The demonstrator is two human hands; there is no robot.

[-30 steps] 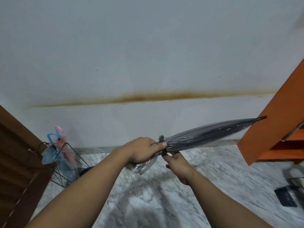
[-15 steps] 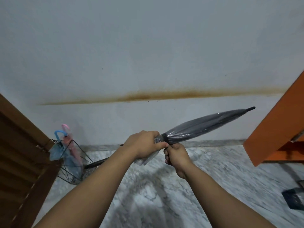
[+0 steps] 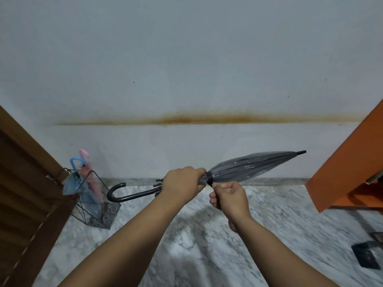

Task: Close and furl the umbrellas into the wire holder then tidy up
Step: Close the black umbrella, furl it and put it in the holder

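Wire holder [image 3: 97, 206] far L w/ blue umbrella [image 3: 72, 179] & pink umbrella [image 3: 91, 181] in it. Left hand [image 3: 180, 186] clenched on grey umbrella [image 3: 244, 168] by its strap; right hand [image 3: 230, 197] pinching strap. Prob light, stiff shaft, slick soft canopy; grip shaft.

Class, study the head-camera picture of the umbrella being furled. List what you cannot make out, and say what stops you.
- Strap fastening on the grey umbrella: head view, covered by the left hand and the right hand.
- Dark object on the floor: head view, cut off by the right edge.
- Lower ends of the blue umbrella and the pink umbrella in the wire holder: too small to tell.
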